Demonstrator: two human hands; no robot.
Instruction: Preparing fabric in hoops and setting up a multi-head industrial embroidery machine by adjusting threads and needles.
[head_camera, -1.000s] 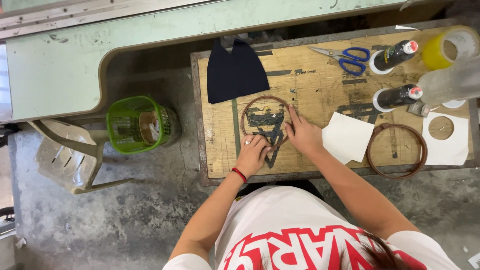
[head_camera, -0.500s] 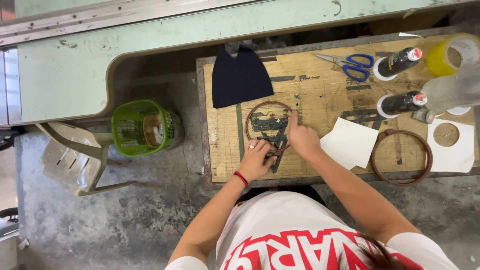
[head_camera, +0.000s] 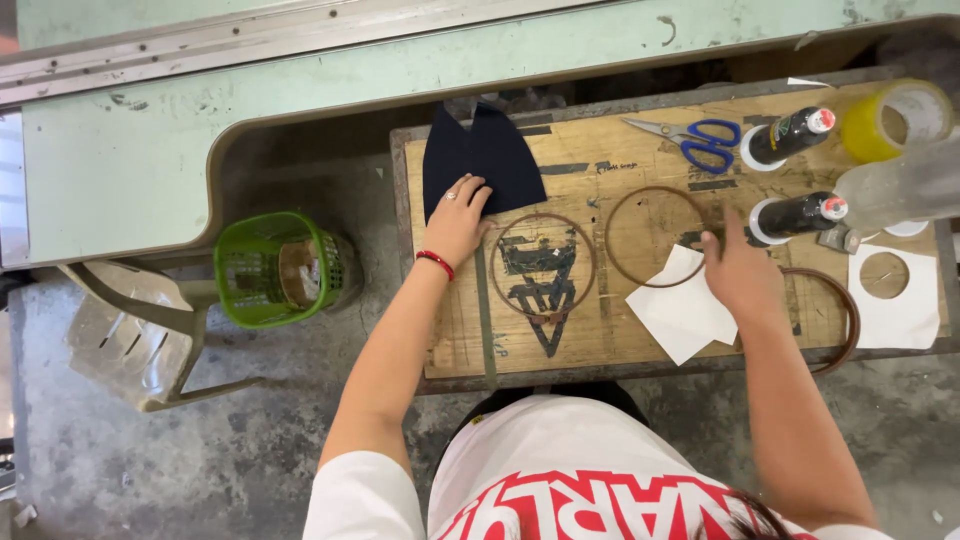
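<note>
My left hand (head_camera: 458, 215), with a red band at the wrist, lies flat on the lower edge of a dark navy piece of cloth (head_camera: 480, 155) at the table's far left. A thin brown ring (head_camera: 543, 267) rests on the wooden table (head_camera: 590, 340) just right of that hand, around dark paint marks. A second brown ring (head_camera: 652, 237) lies further right. My right hand (head_camera: 738, 272) is spread over a white sheet of paper (head_camera: 678, 315), its fingers next to the second ring. A third, thicker brown ring (head_camera: 838, 320) shows partly under that hand.
Blue-handled scissors (head_camera: 700, 140), two dark bottles (head_camera: 790, 135) (head_camera: 800, 213), a yellow tape roll (head_camera: 890, 118), a clear bottle (head_camera: 900, 185) and white paper with a round hole (head_camera: 895, 300) crowd the table's right. A green basket (head_camera: 270, 268) and plastic chair (head_camera: 140, 335) stand left on the concrete floor.
Both hands left the ring over the paint marks. My left hand moved up onto the navy cloth; my right hand moved right onto the white paper. A second ring now lies separate.
</note>
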